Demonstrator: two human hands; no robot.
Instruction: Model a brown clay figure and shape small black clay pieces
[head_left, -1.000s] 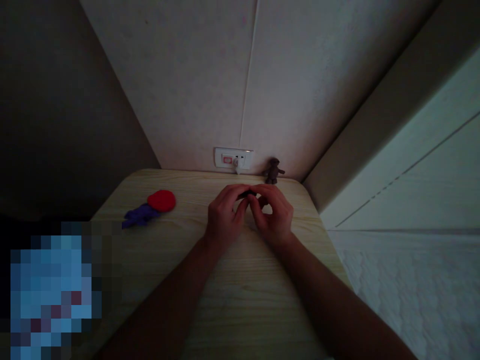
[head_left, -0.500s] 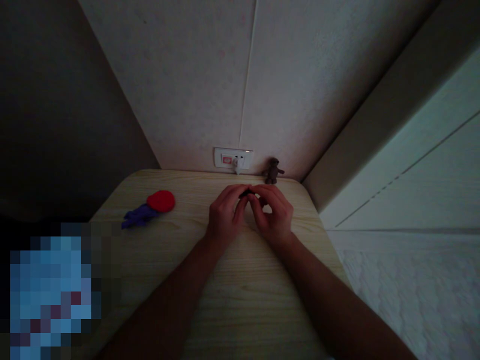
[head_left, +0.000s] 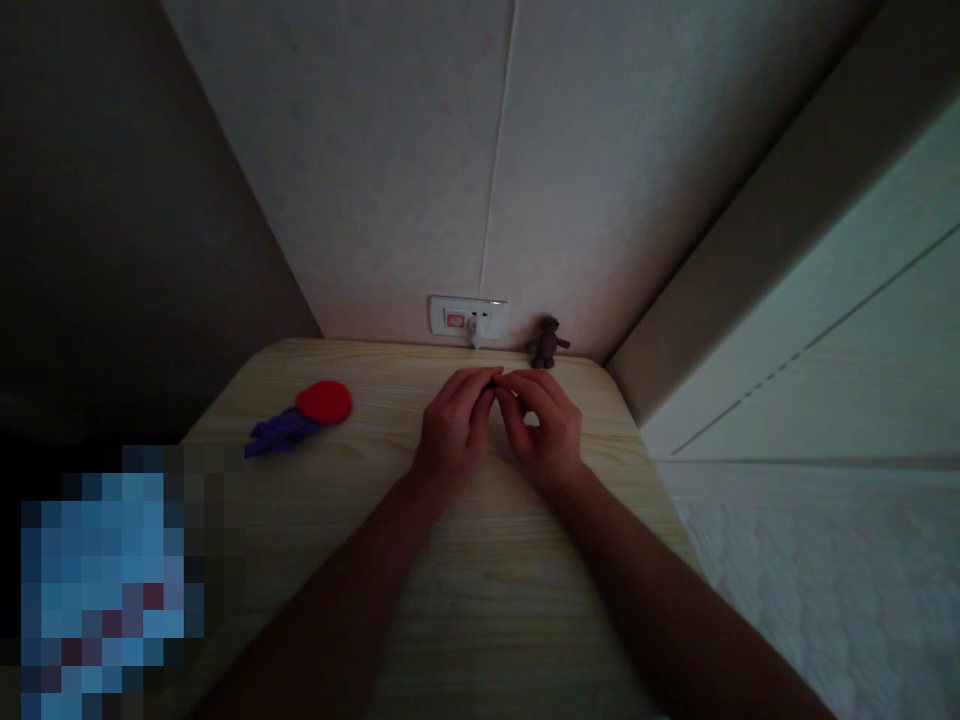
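My left hand [head_left: 454, 420] and my right hand [head_left: 546, 420] meet over the wooden tabletop [head_left: 480, 620], fingertips close together. Between them they pinch a small dark piece [head_left: 492, 384], mostly covered by the fingers; it looks like dark modelling clay, though its shape is hidden. Just beyond my right hand, a small brown figure [head_left: 547, 343] with a round head, arms and legs stands near the wall. Over to the left lies a flat, round red lump [head_left: 324, 402] touching an uneven purple lump [head_left: 281, 430]; both look like modelling clay.
A wall socket [head_left: 466, 317] with a white plug [head_left: 474, 330] sits behind the table's back edge. To the right rises a pale cabinet-like panel [head_left: 825, 330], with a quilted white surface [head_left: 832, 580] below it. A pixelated blue patch [head_left: 105, 580] covers the lower left.
My fingers have closed in slightly around the dark piece, so less of it shows. The figure and the red and purple lumps have stayed in place.
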